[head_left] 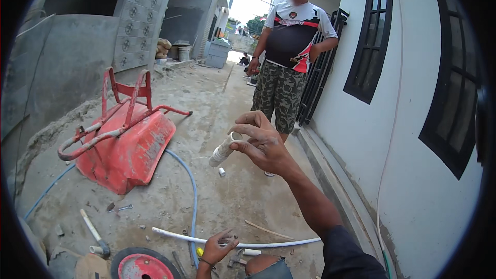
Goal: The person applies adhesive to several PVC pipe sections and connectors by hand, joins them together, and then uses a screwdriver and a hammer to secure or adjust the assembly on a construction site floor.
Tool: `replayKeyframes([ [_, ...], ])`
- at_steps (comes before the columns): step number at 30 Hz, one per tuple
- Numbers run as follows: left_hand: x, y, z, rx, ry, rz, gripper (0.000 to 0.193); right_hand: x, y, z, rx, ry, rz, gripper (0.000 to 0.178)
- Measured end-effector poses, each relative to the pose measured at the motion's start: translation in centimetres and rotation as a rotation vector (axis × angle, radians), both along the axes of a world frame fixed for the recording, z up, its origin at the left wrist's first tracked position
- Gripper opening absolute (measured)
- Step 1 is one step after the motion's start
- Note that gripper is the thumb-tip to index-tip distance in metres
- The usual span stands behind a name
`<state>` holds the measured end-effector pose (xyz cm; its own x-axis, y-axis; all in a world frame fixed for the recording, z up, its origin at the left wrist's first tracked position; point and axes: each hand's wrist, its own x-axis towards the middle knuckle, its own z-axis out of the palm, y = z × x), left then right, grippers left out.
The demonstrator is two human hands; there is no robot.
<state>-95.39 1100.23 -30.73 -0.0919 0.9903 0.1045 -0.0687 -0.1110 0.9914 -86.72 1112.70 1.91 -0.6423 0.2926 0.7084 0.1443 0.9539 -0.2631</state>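
Note:
My right hand (261, 142) is raised in the middle, thumb and fingers pinching the upper end of a short white plastic pipe piece (221, 154). The piece is hollow, with a ridged or wrapped surface, and tilts down to the left. Low in the view, my left hand (219, 248) is held near my knee, its fingers bent and apart with nothing visible in them. Just beyond it a long white pipe (279, 244) lies on the ground. A small white fitting (222, 172) rests on the ground below the held piece. Beside my knee lies a short white pipe piece (251, 252).
An overturned red wheelbarrow (129, 150) lies at left, with a blue hose (192, 181) beside it. Nearer are a red-rimmed wheel (142, 267), a wrench (125, 207) and a pipe with grey elbow (93, 230). A person (289, 46) stands ahead by the white wall (377, 129).

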Motion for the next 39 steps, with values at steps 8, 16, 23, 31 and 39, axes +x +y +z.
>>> replayKeyframes([
  [8,-0.6,0.2,0.9,0.018,0.104,0.023,0.058,0.0,-0.9,2.4,-0.071,0.086,0.029,0.033],
  [16,-0.4,0.9,0.5,0.030,0.164,0.064,0.056,-0.2,-0.1,1.4,-0.127,0.102,0.054,0.036],
  [23,0.1,1.4,-0.8,0.003,0.212,0.045,0.055,0.2,1.1,0.6,0.027,0.074,0.020,0.034],
  [31,-0.3,0.9,-0.2,-0.032,0.212,0.056,0.056,0.5,0.2,-0.2,-0.067,0.053,0.049,0.031],
  [39,-0.1,0.1,-1.0,-0.070,0.229,0.059,0.059,0.6,0.5,-2.1,-0.124,0.032,0.081,0.031],
])
